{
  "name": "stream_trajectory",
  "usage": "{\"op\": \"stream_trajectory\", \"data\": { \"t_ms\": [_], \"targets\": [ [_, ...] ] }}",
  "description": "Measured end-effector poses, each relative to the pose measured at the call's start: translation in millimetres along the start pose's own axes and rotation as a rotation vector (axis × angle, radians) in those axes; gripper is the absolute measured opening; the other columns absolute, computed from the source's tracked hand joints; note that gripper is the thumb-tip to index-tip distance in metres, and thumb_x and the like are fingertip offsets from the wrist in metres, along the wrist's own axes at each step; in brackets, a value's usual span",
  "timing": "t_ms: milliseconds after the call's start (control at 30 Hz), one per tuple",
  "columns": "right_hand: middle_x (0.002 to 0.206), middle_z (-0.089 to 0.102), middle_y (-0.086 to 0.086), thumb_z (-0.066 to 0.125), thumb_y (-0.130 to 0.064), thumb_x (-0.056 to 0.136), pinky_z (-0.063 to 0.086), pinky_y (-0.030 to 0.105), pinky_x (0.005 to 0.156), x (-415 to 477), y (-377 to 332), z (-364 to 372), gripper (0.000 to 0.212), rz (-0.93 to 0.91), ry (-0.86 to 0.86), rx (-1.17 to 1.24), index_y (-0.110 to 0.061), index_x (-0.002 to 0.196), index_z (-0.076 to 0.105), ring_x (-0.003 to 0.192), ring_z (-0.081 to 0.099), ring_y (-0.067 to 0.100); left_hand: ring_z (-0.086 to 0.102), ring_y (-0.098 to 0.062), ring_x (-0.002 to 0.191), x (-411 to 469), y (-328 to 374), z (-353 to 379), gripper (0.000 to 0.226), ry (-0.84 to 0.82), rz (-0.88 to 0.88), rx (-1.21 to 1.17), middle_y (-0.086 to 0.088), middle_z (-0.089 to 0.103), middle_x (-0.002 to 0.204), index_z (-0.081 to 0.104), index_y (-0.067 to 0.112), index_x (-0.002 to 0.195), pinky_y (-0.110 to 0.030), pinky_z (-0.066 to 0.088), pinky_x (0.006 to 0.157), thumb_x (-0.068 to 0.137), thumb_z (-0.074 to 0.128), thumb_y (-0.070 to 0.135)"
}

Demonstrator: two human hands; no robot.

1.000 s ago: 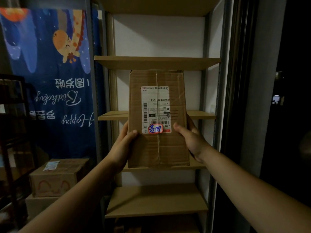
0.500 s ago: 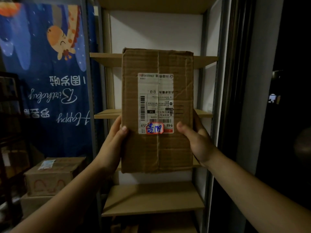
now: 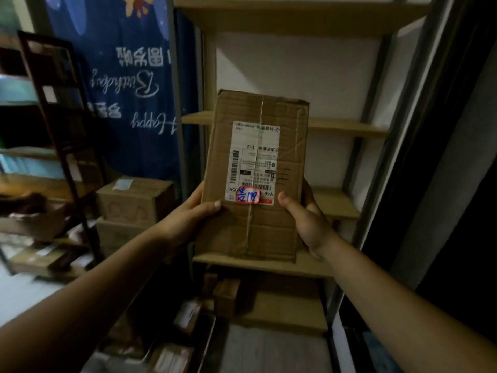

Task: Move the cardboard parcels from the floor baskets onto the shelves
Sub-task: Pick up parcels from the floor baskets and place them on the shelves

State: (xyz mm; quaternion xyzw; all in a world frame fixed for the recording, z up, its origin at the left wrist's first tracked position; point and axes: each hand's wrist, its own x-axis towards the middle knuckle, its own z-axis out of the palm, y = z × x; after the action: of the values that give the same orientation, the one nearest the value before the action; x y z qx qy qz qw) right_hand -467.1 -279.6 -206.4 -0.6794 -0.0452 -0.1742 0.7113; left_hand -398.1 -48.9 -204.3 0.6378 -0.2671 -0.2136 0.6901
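Dimly lit storeroom, taken from the hands outward. The left hand (image 3: 188,218) and right hand (image 3: 309,224) grip the cardboard parcel (image 3: 287,157) by its long sides, thumbs on the labelled face, holding it upright before the shelving. Its bottom edge looks level with a bare shelf board (image 3: 314,263); I cannot tell whether they touch. Best to lay it flat on that board, then push it back toward the white wall (image 3: 295,65) before releasing.
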Motion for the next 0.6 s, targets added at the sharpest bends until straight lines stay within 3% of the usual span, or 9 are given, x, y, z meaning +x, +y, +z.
{"op": "stream_trajectory", "data": {
  "t_ms": [100,300,367,500,600],
  "targets": [
    [0.126,0.060,-0.002,0.063,-0.027,0.089,0.056,0.041,0.083,-6,33,15,0.065,0.117,-0.082,-0.001,-0.035,0.146,0.032,0.112,0.061,0.021,0.066,-0.025,0.106,-18,-24,-16,0.090,0.118,-0.105,-0.013,-0.003,0.062,0.123,0.052,0.047,0.116,-0.046,0.053,0.086,0.035,0.087,0.063],
    [0.117,0.061,-0.008,0.059,-0.022,0.094,0.054,0.018,0.061,-12,65,66,0.060,0.216,-0.131,0.007,-0.032,0.146,0.033,0.095,0.062,0.005,0.068,-0.024,0.101,-56,-39,-59,0.100,0.228,-0.170,-0.007,-0.004,0.067,0.118,0.053,0.035,0.119,-0.042,0.055,0.081,0.030,0.088,0.063],
    [0.117,0.063,-0.007,0.059,-0.026,0.094,0.055,0.021,0.063,-7,67,83,0.057,0.226,-0.117,0.003,-0.032,0.145,0.036,0.097,0.064,0.008,0.068,-0.024,0.100,-63,-37,-76,0.102,0.225,-0.182,0.007,-0.005,0.066,0.118,0.052,0.036,0.120,-0.041,0.056,0.078,0.029,0.088,0.063],
    [0.118,0.066,-0.001,0.058,-0.031,0.094,0.056,0.039,0.082,10,71,134,0.046,0.246,-0.080,0.019,-0.032,0.138,0.045,0.106,0.065,0.020,0.060,-0.033,0.108,-81,-28,-125,0.106,0.230,-0.198,0.070,-0.008,0.056,0.123,0.048,0.043,0.123,-0.045,0.054,0.079,0.027,0.084,0.070],
    [0.116,0.066,-0.001,0.056,-0.030,0.096,0.056,0.032,0.073,19,77,182,0.040,0.263,-0.073,0.026,-0.031,0.135,0.047,0.100,0.066,0.016,0.060,-0.033,0.104,-97,-26,-169,0.099,0.242,-0.218,0.056,-0.009,0.054,0.122,0.046,0.044,0.124,-0.042,0.053,0.074,0.035,0.083,0.064]
  ]
}}
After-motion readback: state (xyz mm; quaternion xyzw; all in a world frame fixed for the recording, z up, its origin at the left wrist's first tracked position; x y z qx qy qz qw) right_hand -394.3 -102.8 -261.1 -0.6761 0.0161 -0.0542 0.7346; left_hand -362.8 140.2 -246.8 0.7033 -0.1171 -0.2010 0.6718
